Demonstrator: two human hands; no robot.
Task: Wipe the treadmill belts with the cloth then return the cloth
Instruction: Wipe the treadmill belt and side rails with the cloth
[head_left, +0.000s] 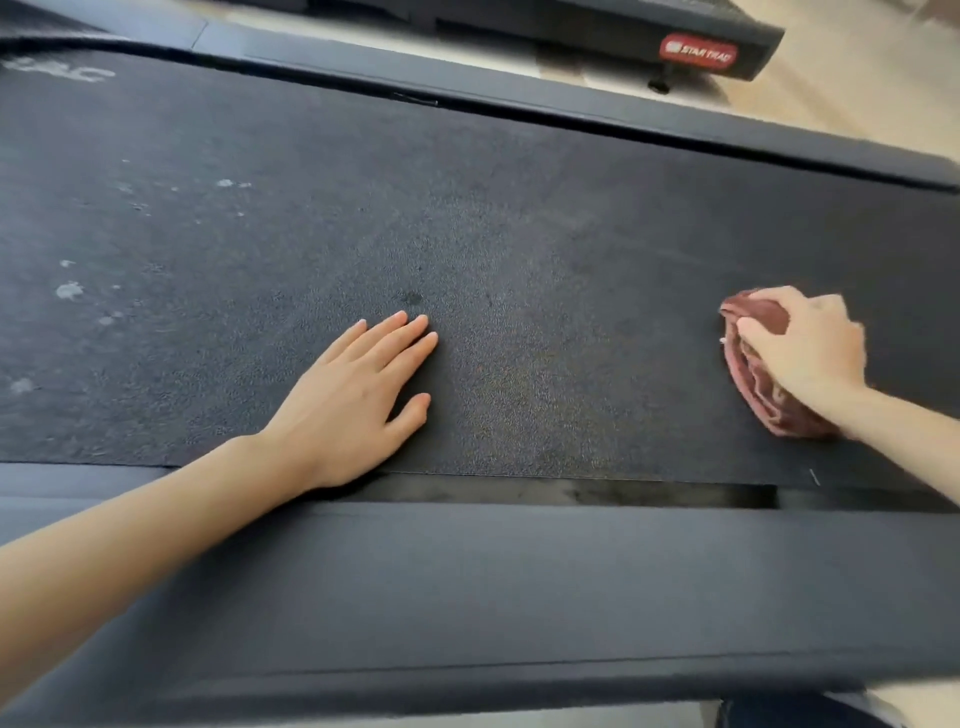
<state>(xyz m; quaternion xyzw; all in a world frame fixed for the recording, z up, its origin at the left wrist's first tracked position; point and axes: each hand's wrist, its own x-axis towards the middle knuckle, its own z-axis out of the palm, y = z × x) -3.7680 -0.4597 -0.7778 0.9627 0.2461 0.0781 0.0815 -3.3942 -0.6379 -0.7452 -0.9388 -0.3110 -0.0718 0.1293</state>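
1. Nearest us, the treadmill's side rail (519, 582) runs past both frame edges.
2. Our right hand (805, 348) is blurred and hides much of the cloth (759, 318), which it grips on the belt (519, 234) toward the near edge.
3. We see dull red, bunched folds.
4. Our left hand (358, 400) lies flat on the belt, fingers straight.

On my screen the belt (467, 208) reads as matt black rubber with a fine pebbled grain, marked with pale flecks toward the left of the frame. The side rail (519, 582) along the bottom looks like smooth, matt dark plastic. The cloth (753, 384) at right is soft, folded reddish-brown fabric. At upper right I see a glossy red label (698, 52) and a pale, smooth floor (857, 93).
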